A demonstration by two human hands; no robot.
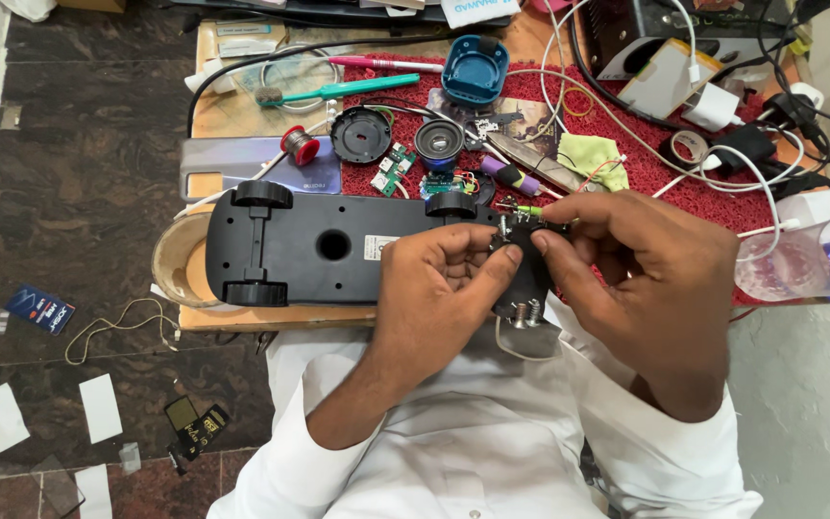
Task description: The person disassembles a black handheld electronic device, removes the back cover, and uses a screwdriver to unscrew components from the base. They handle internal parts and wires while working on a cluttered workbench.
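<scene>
At frame centre, the left hand (439,288) and right hand (646,269) both pinch the black toy car chassis (329,245), fingers (506,264) closed on its spring-fitted end above the tabletop (232,115).

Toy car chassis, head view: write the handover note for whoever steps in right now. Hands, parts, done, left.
Left hand: fingertips pinched on the spring-fitted end of the black toy car chassis.
Right hand: gripping the same end from the other side; whether it holds a tool cannot be told.
Parts: chassis lies underside up across the wooden board, wheels on. Round speaker, small circuit boards, solder spool and blue housing lie on the red mat.
Done: car opened, electronics out.
Left: seemingly the work at that end, then reassembly.
</scene>
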